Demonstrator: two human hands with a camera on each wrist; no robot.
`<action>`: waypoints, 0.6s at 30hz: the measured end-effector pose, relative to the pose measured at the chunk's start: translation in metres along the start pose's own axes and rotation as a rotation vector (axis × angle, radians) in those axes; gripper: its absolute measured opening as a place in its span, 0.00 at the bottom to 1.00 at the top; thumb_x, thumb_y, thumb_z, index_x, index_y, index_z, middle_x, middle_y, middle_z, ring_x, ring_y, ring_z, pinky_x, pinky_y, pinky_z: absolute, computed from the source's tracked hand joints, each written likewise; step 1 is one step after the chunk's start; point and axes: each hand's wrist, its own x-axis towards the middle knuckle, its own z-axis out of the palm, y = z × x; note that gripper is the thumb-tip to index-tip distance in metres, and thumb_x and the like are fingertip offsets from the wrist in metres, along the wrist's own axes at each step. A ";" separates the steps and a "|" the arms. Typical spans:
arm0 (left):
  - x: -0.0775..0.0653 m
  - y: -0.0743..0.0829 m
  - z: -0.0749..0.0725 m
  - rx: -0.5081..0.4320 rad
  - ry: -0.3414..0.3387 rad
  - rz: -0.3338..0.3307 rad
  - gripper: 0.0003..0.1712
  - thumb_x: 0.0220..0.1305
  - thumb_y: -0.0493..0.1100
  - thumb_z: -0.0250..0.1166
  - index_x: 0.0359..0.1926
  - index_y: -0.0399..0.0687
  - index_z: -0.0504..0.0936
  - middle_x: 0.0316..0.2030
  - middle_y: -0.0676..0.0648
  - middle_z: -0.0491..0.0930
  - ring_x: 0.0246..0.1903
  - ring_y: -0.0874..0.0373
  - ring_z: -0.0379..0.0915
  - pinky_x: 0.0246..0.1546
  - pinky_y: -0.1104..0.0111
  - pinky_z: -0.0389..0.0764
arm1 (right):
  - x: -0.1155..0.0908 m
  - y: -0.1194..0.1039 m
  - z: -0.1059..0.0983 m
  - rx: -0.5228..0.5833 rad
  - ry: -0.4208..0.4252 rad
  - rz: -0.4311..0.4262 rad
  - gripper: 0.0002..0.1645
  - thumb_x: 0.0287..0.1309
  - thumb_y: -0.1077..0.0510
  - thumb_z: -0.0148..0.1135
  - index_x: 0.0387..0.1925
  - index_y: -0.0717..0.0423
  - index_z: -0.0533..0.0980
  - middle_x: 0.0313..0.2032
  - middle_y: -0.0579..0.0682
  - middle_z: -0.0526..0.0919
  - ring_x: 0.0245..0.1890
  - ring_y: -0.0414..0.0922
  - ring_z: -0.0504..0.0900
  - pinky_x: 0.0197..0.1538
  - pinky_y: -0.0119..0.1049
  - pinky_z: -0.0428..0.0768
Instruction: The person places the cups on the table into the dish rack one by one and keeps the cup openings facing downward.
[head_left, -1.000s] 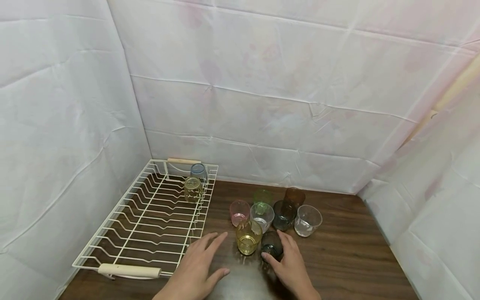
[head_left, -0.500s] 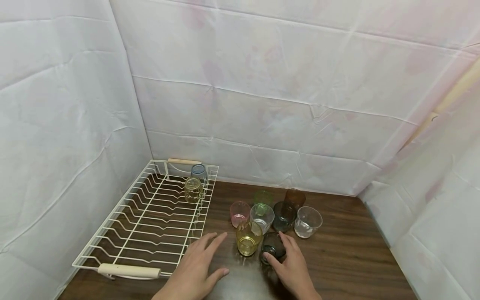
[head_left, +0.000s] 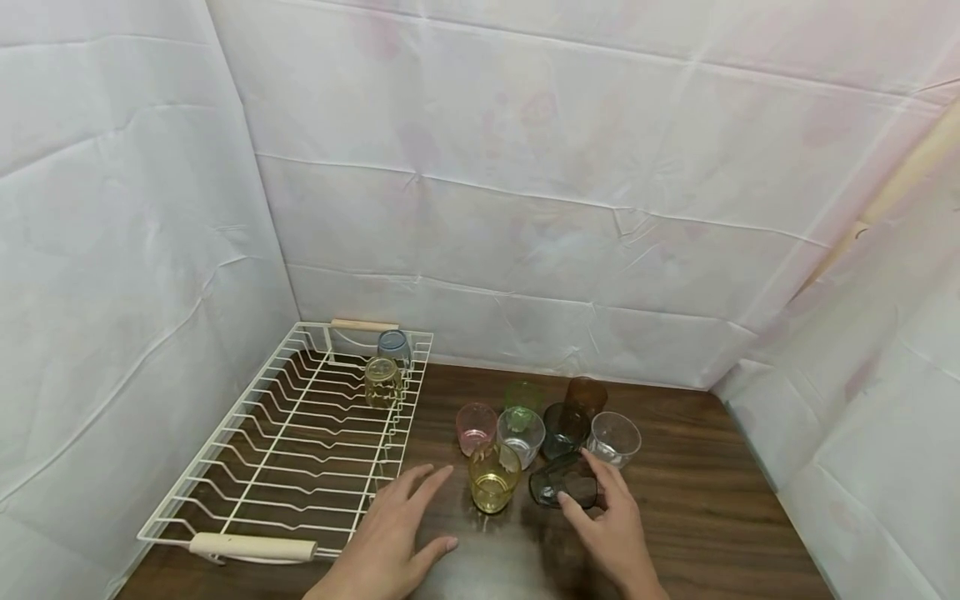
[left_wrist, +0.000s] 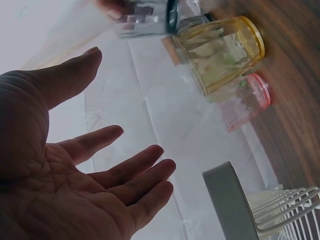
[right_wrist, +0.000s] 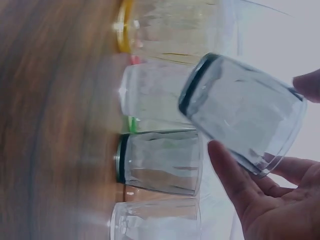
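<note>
Right hand (head_left: 617,525) grips smoky glass tumbler (right_wrist: 240,112), tilted, off tabletop (head_left: 712,500). Left hand (head_left: 390,533): fingers wide (between dish rack (head_left: 252,547) and upright yellow tumbler (head_left: 492,487)).

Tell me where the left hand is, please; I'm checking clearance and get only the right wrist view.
Observer: The left hand is between the wire rack and the upright yellow glass.
Operator: So it isn't on the dark glass I see held. Anything in that rack?
Observer: Yes, two glasses near its far right corner: a blue glass and, just in front, a pale yellow glass.
</note>
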 end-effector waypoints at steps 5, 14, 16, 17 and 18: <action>0.001 0.001 0.000 -0.021 -0.004 0.011 0.47 0.58 0.57 0.80 0.76 0.57 0.72 0.69 0.42 0.76 0.65 0.39 0.78 0.63 0.36 0.80 | -0.001 -0.007 -0.004 0.269 0.015 0.037 0.37 0.65 0.70 0.69 0.74 0.63 0.71 0.61 0.50 0.81 0.57 0.27 0.81 0.54 0.20 0.83; 0.006 0.011 -0.001 -0.024 0.012 0.005 0.48 0.60 0.58 0.79 0.78 0.62 0.70 0.72 0.45 0.75 0.69 0.44 0.75 0.66 0.41 0.80 | -0.005 -0.014 -0.006 0.776 -0.129 0.067 0.29 0.76 0.72 0.48 0.73 0.54 0.73 0.62 0.37 0.81 0.56 0.32 0.82 0.51 0.25 0.86; 0.009 0.014 0.000 -0.042 0.005 0.010 0.49 0.61 0.58 0.78 0.79 0.63 0.68 0.72 0.46 0.75 0.70 0.46 0.75 0.66 0.43 0.81 | -0.006 -0.016 -0.006 0.896 -0.191 0.074 0.29 0.78 0.71 0.43 0.71 0.48 0.73 0.62 0.40 0.81 0.56 0.35 0.83 0.52 0.28 0.87; 0.011 0.016 0.001 -0.052 0.002 0.015 0.49 0.62 0.58 0.78 0.80 0.64 0.66 0.72 0.47 0.75 0.70 0.47 0.75 0.67 0.44 0.81 | -0.006 -0.016 -0.005 0.949 -0.222 0.062 0.29 0.78 0.70 0.40 0.71 0.48 0.72 0.62 0.42 0.81 0.58 0.36 0.84 0.55 0.31 0.88; 0.014 0.017 0.003 -0.061 -0.006 0.018 0.49 0.62 0.58 0.77 0.81 0.64 0.65 0.72 0.48 0.74 0.70 0.48 0.75 0.67 0.45 0.81 | -0.006 -0.017 -0.005 1.018 -0.261 0.041 0.30 0.79 0.70 0.37 0.71 0.49 0.71 0.63 0.44 0.81 0.59 0.38 0.84 0.58 0.33 0.88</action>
